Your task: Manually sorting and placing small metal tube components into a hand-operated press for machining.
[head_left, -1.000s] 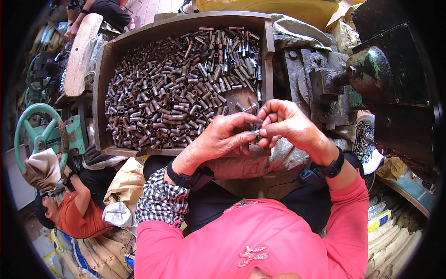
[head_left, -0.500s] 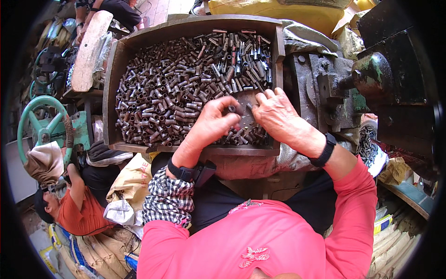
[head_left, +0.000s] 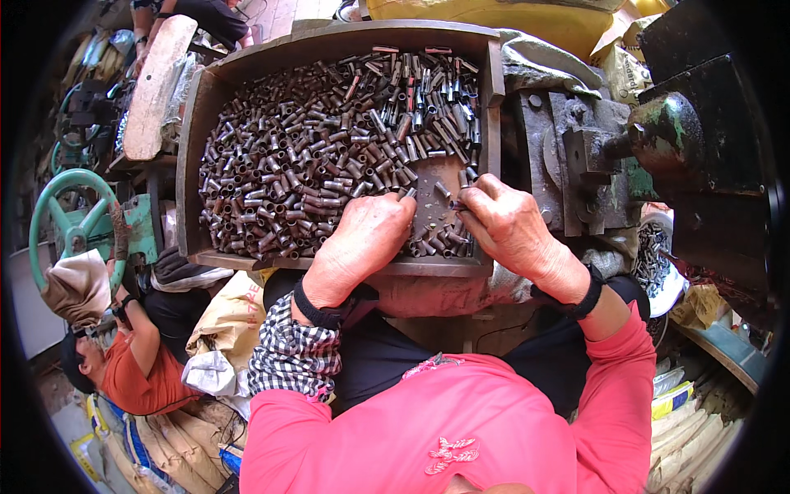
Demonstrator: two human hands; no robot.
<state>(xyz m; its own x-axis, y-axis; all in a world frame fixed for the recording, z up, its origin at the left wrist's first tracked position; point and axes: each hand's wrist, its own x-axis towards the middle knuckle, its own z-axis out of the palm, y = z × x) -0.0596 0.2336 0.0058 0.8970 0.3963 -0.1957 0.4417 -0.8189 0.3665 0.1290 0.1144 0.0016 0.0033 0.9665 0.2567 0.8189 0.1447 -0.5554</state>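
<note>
A wooden tray (head_left: 329, 39) in front of me holds a heap of small, dark metal sleeves (head_left: 288, 156). My left hand (head_left: 366, 235) is closed over the tray's near middle, and the end of a metal sleeve shows at its fingertips. To its right, my right hand (head_left: 506, 218) pinches a small metal sleeve (head_left: 455, 204) between thumb and fingers, its far part covered by the hand. Between both hands a patch of the tray's bottom (head_left: 436, 174) is bare, with one loose sleeve (head_left: 443, 189) on it. A few more sleeves (head_left: 440, 241) lie near the front right corner.
A heavy machine (head_left: 609, 156) with a greenish worn part stands close on the right. Below it is a white container (head_left: 654, 255) of metal pieces. At left are a green handwheel (head_left: 81, 222) and a person in an orange shirt (head_left: 144, 370). Sacks (head_left: 226, 317) stand near my left elbow.
My left hand has turned over and its fingers have drawn in, knuckles upward. My right hand has moved slightly right and nearer me. More of the tray's bottom shows between them.
</note>
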